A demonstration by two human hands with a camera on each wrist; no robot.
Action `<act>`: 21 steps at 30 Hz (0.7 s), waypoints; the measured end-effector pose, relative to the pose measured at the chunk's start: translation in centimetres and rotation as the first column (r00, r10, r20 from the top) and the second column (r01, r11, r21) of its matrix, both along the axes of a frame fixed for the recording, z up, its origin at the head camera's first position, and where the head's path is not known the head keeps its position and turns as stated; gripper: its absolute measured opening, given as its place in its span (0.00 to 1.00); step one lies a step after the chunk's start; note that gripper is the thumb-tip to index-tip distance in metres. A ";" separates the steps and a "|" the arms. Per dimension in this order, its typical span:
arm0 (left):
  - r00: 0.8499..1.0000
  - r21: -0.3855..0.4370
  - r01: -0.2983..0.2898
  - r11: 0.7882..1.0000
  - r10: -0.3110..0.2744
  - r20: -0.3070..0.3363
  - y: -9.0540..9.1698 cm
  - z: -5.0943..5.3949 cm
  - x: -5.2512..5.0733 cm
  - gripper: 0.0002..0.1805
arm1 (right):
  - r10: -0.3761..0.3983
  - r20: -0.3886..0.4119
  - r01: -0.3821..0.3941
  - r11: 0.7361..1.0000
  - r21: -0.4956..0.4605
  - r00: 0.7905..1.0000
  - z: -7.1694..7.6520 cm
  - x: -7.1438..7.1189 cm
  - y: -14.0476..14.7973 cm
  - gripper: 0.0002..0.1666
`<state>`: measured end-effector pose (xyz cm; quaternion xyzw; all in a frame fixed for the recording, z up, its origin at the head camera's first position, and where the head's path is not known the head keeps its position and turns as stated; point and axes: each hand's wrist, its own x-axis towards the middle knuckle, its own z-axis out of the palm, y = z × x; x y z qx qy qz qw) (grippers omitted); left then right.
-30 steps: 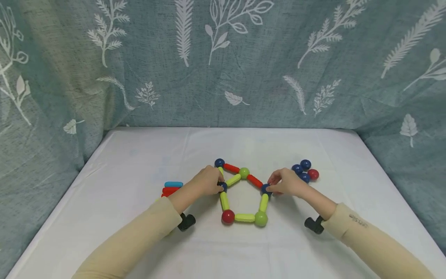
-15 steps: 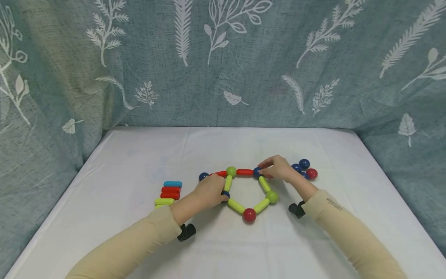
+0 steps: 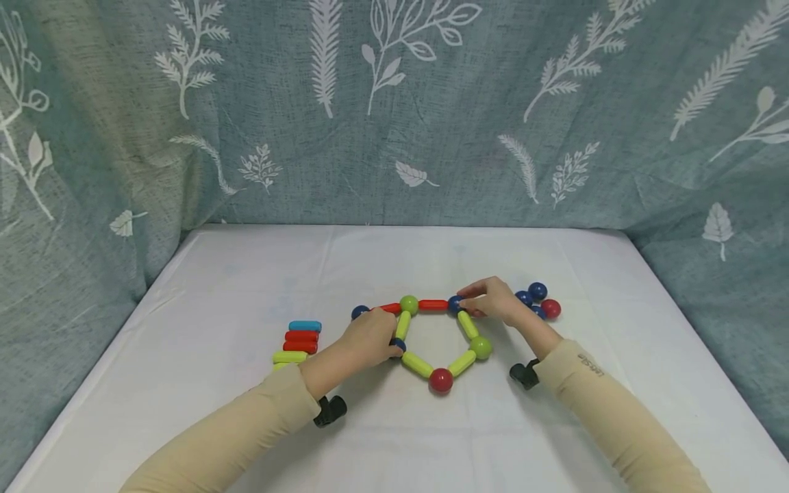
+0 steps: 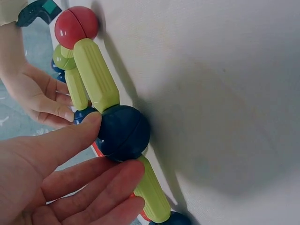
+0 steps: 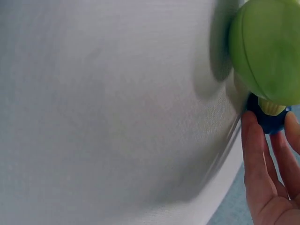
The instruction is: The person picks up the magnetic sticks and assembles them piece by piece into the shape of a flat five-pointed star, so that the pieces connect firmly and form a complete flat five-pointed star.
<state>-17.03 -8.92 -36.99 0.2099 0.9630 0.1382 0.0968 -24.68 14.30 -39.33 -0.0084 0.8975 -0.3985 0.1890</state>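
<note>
A linked shape of balls and rods lies on the white cloth, its main ring five-sided. My left hand (image 3: 368,337) pinches the ring's left blue ball (image 4: 124,132) between thumb and fingertips. At the upper right corner, my right hand (image 3: 495,301) holds another blue ball (image 3: 455,305) the same way. A red ball (image 3: 441,381) marks the near corner, and lime rods (image 3: 418,364) run from it. One green ball (image 3: 481,348) sits at the right, another green ball (image 3: 409,305) at the top. Red rods (image 3: 433,305) join the top; an outer blue ball (image 3: 360,312) is partly behind my left hand.
Left of my left hand lie loose rods: a blue rod (image 3: 305,326), red rods (image 3: 301,341) and lime rods (image 3: 290,357), partly behind the sleeve. Beyond my right hand is a cluster of blue balls (image 3: 537,291) and one red ball (image 3: 551,308). A patterned curtain (image 3: 394,137) hangs behind.
Over the first half second the linked shape turned counterclockwise, with my right hand moving up and left and the red ball shifting right. Since then, almost nothing has moved.
</note>
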 end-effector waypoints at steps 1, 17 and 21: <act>1.000 -0.002 -0.004 1.000 0.004 -0.004 0.0 0.0 0.0 0.14 | 0.000 -0.001 0.000 1.000 0.000 1.000 0.0 0.0 0.0 0.18; 0.999 0.064 -0.037 0.997 0.035 0.036 -4.4 0.6 -1.0 0.07 | -0.003 -0.019 0.002 1.000 -0.028 1.000 -0.5 0.0 0.1 0.18; 0.995 0.042 -0.088 0.995 0.086 0.042 -8.4 1.0 -1.4 0.10 | -0.002 -0.011 0.002 1.000 -0.031 1.000 -0.3 0.0 0.0 0.17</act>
